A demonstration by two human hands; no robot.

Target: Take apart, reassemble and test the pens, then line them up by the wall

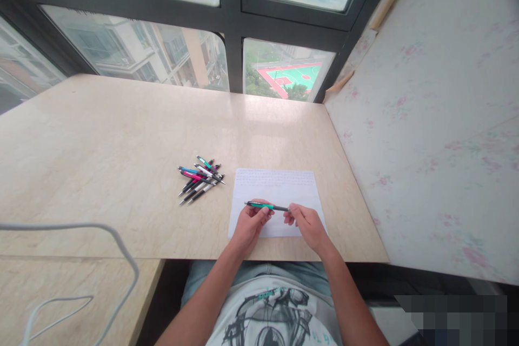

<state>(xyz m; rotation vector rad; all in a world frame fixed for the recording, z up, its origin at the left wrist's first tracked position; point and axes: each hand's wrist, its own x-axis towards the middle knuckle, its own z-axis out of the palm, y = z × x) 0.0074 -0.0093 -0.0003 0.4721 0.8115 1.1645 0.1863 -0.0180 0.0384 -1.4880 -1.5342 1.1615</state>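
Observation:
A teal and black pen (265, 206) lies level across both my hands, just above the paper. My left hand (253, 221) is closed on its teal barrel, the thumb resting on top. At the pen's right end, the fingers of my right hand (306, 223) pinch the tip, which they partly hide. Beneath the hands is a white sheet of paper (275, 186) with lines of handwriting along its upper part. Left of the sheet lies a loose pile of pens (200, 181) in pink, blue, teal, white and black, crossing over one another.
The beige stone-like tabletop (121, 151) reaches back to dark-framed windows (233, 21). A flowered wall (425, 135) closes off the right side. At the lower left, a grey-white cable (121, 243) loops over the table's edge.

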